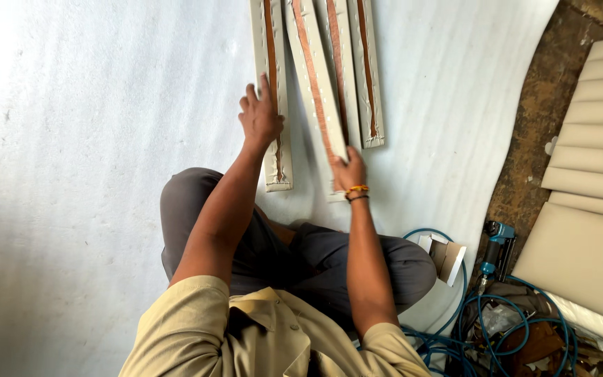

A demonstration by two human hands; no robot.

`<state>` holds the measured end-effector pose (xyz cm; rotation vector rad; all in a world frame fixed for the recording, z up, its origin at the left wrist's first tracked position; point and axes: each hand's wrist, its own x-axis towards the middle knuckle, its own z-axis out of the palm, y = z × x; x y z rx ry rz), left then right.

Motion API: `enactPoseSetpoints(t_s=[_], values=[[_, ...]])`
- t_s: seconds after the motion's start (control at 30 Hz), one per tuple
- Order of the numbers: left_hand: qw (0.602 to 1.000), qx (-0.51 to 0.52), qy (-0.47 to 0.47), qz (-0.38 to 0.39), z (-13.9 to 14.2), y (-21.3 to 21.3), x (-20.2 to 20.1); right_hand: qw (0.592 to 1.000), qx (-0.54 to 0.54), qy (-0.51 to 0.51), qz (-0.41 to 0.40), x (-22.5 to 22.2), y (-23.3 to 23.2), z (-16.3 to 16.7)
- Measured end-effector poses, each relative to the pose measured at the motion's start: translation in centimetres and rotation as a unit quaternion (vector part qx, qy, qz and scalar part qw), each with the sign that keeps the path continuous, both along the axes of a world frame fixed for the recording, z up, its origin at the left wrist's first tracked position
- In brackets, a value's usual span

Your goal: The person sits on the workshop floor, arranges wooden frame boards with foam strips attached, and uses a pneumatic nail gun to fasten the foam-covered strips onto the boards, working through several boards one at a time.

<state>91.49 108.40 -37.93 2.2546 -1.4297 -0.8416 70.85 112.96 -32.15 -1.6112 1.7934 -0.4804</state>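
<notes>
From the head camera, the left hand (260,117) lies flat, fingers spread loosely, on the leftmost upholstered slat (271,98), while the right hand (348,171) pinches the near end of a second slat (315,77) that tilts across its neighbours. These long panels look stiff along their wooden backing strip, light enough to judge by the one-handed hold, with soft padded fabric at the edges; the ends seem the natural place to take hold. Under the fingers spreads a white foam sheet (92,174) over the floor; right of the fingers lie a pneumatic stapler (497,244), blue hose (525,335) and cream cushions (594,139).
</notes>
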Motion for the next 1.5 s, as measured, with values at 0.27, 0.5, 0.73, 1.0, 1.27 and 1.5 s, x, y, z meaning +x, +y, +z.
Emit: enactPoseSetpoints(t_s=[0.27, 0.5, 0.73, 1.0, 1.27, 1.5], values=[[0.924, -0.309, -0.022, -0.226, 2.6, 1.0, -5.6, 0.899, -0.146, 0.374, 0.177, -12.3, 4.0, 16.9], [0.839, -0.372, 0.121, -0.377, 2.5, 3.5, -9.3, 0.671, -0.365, 0.606, 0.224, -12.1, 8.2, 27.4], [0.871, -0.272, 0.372, -0.170, 3.2, 5.0, -9.2, 0.811, -0.577, 0.039, -0.087, -10.2, 1.9, 11.7], [0.901, -0.216, 0.370, 0.064, 0.0, 2.5, -7.7, 0.971, -0.161, -0.169, -0.060, 4.4, 2.6, -0.6], [0.986, -0.142, 0.075, 0.048, 1.0, 0.3, -2.8, 0.985, -0.152, -0.047, -0.062, 6.4, -1.9, 0.4], [0.999, 0.023, -0.001, 0.030, 0.5, -0.4, -1.5, 0.990, -0.128, -0.014, -0.049, 7.2, -3.3, -0.6]])
